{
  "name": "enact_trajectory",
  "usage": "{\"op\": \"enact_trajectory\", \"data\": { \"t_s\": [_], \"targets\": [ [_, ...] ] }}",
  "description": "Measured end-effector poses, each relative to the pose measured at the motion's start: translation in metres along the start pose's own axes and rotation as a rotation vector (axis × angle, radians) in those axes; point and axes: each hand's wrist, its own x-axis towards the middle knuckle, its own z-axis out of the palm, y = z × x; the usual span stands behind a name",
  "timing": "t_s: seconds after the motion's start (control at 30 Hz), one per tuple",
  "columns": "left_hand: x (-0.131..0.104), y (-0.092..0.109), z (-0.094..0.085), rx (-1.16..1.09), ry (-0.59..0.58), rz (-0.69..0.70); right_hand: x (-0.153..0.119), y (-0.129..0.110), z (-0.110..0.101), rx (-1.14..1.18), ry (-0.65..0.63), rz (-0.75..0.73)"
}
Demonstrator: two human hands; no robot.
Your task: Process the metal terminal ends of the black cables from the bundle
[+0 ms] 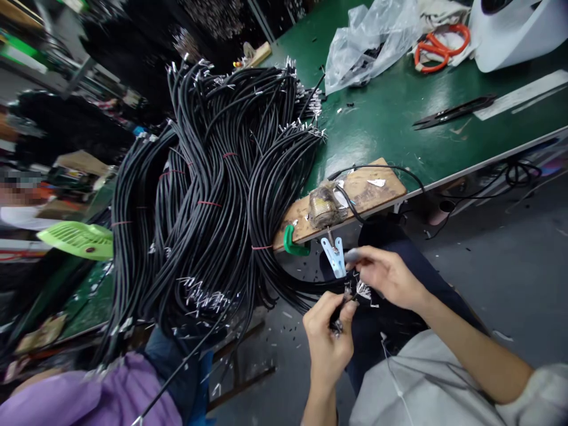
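My left hand (327,337) is closed, its thumb and fingers pinching the stripped end of a black cable (350,294) above my lap. Just right of it, my right hand (390,277) has its fingers curled together, with a grey cover on one fingertip; whatever they grip is too small to make out. White wire ends (364,290) show below those fingers. Close to that fingertip hangs a light blue clothespin (333,257), joined to a small taped motor-like unit (323,205) on a wooden board (377,180). A large bundle of black cables (270,189) drapes beside it.
A green clamp (295,241) grips the board at the edge of the green table (377,127). Snips (452,112), orange-handled scissors (441,48) and a plastic bag (373,41) lie farther back. A person in a purple top (93,393) sits at left, near a green fan (77,239).
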Motion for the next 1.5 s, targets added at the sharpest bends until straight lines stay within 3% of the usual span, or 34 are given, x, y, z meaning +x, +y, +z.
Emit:
{"op": "enact_trajectory", "data": {
  "t_s": [0.07, 0.13, 0.23, 0.3, 0.37, 0.43, 0.5, 0.6, 0.83, 0.93, 1.0, 1.13, 1.23, 1.3, 1.37, 1.43, 1.5],
  "targets": [
    [0.0, 0.0, 0.0, 0.002, 0.012, -0.016, -0.002, -0.002, -0.002, -0.06, -0.142, -0.028],
    [-0.001, -0.001, 0.001, -0.021, 0.027, -0.047, -0.005, 0.0, 0.001, -0.042, -0.169, 0.004],
    [-0.004, -0.003, 0.006, -0.097, 0.089, -0.089, -0.009, 0.005, 0.015, 0.087, -0.029, 0.075],
    [-0.005, -0.003, 0.008, -0.115, 0.153, -0.082, -0.011, 0.008, 0.024, 0.044, 0.124, 0.054],
    [-0.006, -0.002, 0.01, -0.08, 0.177, -0.057, -0.013, 0.011, 0.03, -0.13, 0.284, -0.098],
    [-0.005, -0.001, 0.009, -0.038, 0.153, -0.041, -0.015, 0.013, 0.031, -0.331, 0.371, -0.348],
    [-0.005, 0.0, 0.007, -0.033, 0.141, -0.058, -0.014, 0.014, 0.029, -0.447, 0.357, -0.553],
    [-0.005, -0.001, 0.005, -0.072, 0.198, -0.123, -0.013, 0.014, 0.024, -0.475, 0.251, -0.621],
    [-0.002, -0.003, 0.004, -0.175, 0.232, -0.144, -0.03, 0.009, 0.021, -0.342, 0.052, -0.534],
    [0.003, -0.001, 0.003, -0.218, 0.172, -0.129, -0.03, 0.009, 0.018, -0.332, 0.182, -0.405],
    [0.005, 0.0, 0.0, -0.205, 0.102, -0.121, -0.023, 0.007, 0.014, -0.383, 0.182, -0.336],
    [0.01, -0.001, -0.012, -0.175, -0.067, -0.127, -0.009, -0.002, 0.009, -0.346, -0.069, -0.262],
    [0.015, -0.003, -0.016, -0.299, -0.137, -0.056, -0.005, -0.004, 0.009, 0.091, -0.255, 0.072],
    [0.018, -0.003, -0.015, -0.36, -0.09, 0.005, -0.002, -0.002, 0.008, 0.353, -0.352, 0.318],
    [0.02, -0.002, -0.01, -0.361, -0.01, 0.037, 0.005, -0.001, 0.004, 0.399, -0.369, 0.465],
    [0.021, 0.0, -0.006, -0.338, 0.054, 0.033, 0.015, -0.004, -0.002, 0.297, -0.326, 0.499],
    [0.019, 0.001, -0.004, -0.329, 0.089, 0.025, 0.027, -0.011, -0.007, 0.186, -0.202, 0.444]
  ]
}}
